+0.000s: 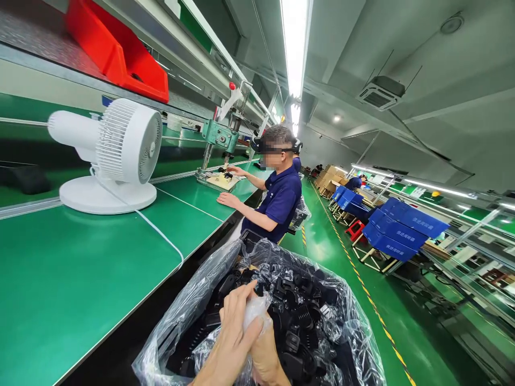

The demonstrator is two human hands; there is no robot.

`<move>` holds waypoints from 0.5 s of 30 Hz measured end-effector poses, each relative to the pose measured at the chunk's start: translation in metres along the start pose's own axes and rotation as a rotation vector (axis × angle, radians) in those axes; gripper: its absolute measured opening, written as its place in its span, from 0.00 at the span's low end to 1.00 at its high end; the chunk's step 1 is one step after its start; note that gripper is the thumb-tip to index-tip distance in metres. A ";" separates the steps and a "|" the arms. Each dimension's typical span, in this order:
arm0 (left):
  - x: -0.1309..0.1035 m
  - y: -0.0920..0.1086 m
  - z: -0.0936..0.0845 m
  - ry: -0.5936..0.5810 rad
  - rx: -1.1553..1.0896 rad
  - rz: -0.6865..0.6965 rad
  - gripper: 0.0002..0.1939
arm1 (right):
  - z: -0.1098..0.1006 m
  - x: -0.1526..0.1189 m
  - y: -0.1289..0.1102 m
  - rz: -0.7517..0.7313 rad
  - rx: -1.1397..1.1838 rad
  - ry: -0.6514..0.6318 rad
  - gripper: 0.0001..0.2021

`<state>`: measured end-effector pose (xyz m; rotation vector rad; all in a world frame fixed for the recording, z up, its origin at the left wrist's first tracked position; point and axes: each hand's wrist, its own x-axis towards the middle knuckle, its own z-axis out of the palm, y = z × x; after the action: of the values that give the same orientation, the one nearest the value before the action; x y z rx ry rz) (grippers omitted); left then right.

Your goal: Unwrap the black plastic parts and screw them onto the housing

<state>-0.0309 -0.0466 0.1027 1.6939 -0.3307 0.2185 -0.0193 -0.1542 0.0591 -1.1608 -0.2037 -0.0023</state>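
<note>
**Both hands in the parts bag — snag and spill risks**

Head view, the only one I have. My left hand [231, 335] and right hand [263, 351] are together low in frame, pushed into a clear plastic bag [354, 321] full of black plastic parts [298, 316]. The bag sits just beside the near edge of the green desk [80, 279], below its surface. Left fingers [237, 300] are curled narrow, pinching a crumpled bit of clear film [257, 308]. The right hand's fingers are hidden under the left hand and the film, so I cannot tell if they hold anything.

Risks, as I judge them:
- Film is thin and wrinkled; a hard tug against the packed parts could tear it or tip parts out over the rim.
- Parts look tangled together; lifting one may drag its neighbours along and drop them on the floor.
- Loose film could bunch over the parts and block my sight of them.

Well apart on the desk: a white fan [120, 145] with its cord [161, 236] trailing toward the desk edge, near the bag. A wide arm swing could catch it. A co-worker [277, 198] sits farther along the desk at a green press [221, 136].
</note>
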 end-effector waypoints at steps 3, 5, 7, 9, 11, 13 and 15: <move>0.001 0.002 0.002 0.011 -0.032 -0.017 0.28 | -0.001 0.000 0.001 0.049 0.046 0.076 0.38; 0.000 0.001 -0.005 0.013 -0.049 -0.054 0.26 | -0.006 0.002 0.001 0.087 0.081 0.146 0.35; -0.003 -0.004 -0.020 0.034 -0.050 -0.103 0.24 | -0.014 0.004 0.000 0.117 0.119 0.220 0.32; -0.007 -0.015 -0.042 0.082 -0.035 -0.165 0.23 | -0.024 0.007 -0.002 0.138 0.166 0.296 0.33; -0.013 -0.028 -0.063 0.126 -0.023 -0.248 0.23 | -0.032 0.008 -0.005 0.147 0.214 0.348 0.35; -0.020 -0.040 -0.075 0.085 0.039 -0.218 0.22 | -0.033 0.008 -0.006 0.159 0.257 0.357 0.36; -0.026 -0.046 -0.077 -0.018 0.152 -0.087 0.20 | -0.029 0.006 -0.005 0.174 0.290 0.338 0.35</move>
<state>-0.0364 0.0375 0.0626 1.8570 -0.2589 0.1674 -0.0089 -0.1825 0.0538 -0.8694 0.1920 -0.0151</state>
